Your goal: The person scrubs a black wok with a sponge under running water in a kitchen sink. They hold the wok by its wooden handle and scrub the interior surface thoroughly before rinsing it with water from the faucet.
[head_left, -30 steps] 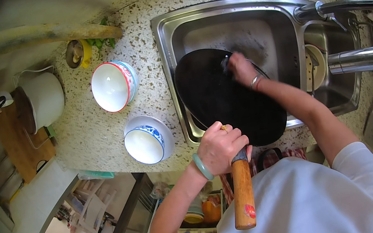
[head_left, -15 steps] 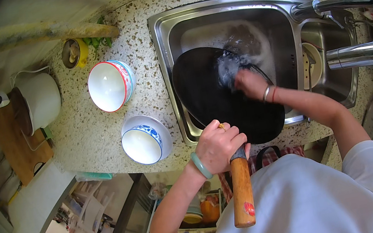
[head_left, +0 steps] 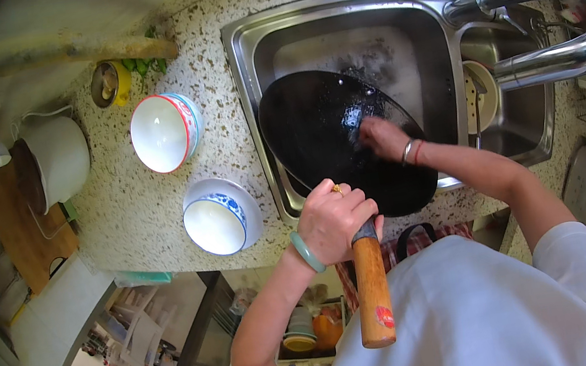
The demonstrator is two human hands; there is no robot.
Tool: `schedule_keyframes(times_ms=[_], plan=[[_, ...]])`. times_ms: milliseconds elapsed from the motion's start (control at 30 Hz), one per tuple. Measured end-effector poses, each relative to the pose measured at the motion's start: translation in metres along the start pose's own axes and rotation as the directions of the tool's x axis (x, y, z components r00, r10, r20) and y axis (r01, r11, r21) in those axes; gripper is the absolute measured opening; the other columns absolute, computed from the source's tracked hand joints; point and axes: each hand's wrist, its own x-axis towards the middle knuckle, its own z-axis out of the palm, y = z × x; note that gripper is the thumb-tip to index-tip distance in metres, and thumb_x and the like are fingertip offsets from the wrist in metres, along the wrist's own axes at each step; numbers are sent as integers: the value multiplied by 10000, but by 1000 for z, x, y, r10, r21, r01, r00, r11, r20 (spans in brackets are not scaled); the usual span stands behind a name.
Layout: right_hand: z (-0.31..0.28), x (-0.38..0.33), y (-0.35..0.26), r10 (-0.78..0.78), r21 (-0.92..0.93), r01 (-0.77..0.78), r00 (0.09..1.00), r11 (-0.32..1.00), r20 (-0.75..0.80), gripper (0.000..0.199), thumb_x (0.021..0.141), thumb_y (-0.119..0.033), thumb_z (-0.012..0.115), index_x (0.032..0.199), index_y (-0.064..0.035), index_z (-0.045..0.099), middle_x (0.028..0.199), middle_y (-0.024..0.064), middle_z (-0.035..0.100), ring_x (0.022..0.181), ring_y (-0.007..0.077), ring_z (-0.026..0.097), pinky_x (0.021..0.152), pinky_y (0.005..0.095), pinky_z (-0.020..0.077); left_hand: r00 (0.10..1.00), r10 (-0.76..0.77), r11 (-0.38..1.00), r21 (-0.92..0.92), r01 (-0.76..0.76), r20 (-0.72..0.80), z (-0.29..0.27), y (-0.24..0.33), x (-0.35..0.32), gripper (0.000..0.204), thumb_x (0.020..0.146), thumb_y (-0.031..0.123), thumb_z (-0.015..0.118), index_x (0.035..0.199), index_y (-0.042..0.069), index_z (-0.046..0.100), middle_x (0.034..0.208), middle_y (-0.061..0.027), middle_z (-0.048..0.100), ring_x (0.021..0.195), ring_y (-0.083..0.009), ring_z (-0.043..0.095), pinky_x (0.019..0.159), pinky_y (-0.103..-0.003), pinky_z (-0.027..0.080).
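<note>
Wok (head_left: 303,127) sits tilted in sink's (head_left: 334,9) larger basin, overlapping front edge in my view; long axis runs far-left to near-right. Left hand (head_left: 334,219) clamped at wok end of wooden handle (head_left: 372,290), which points back toward body. Right hand (head_left: 385,140) nearer wok's middle, over its inner face; blurred, I can't tell its grip.

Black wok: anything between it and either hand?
Nothing visible. The left hand grips the wooden handle; the right hand is inside the black wok, too blurred to tell if it holds anything.
</note>
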Motion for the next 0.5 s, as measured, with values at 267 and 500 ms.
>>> schedule_keyframes(times_ms=[267, 500], plan=[[-13, 6, 0, 39, -85, -42, 999, 996, -26, 105, 716, 10, 602, 811, -11, 562, 879, 167, 579, 875, 357, 561, 796, 422, 481, 1000, 8, 999, 34, -8, 7, -3, 3, 5, 117, 648, 155, 714, 638, 131, 600, 601, 4, 533, 531, -161, 495, 545, -297, 345], [-25, 31, 39, -64, -342, -16, 973, 940, -222, 112, 718, 5, 592, 819, -16, 550, 894, 169, 557, 853, 363, 558, 743, 437, 488, 1000, 9, 1000, 27, -9, -8, -2, 6, 8, 124, 647, 153, 712, 624, 132, 592, 585, -1, 514, 528, -163, 498, 541, -299, 341]])
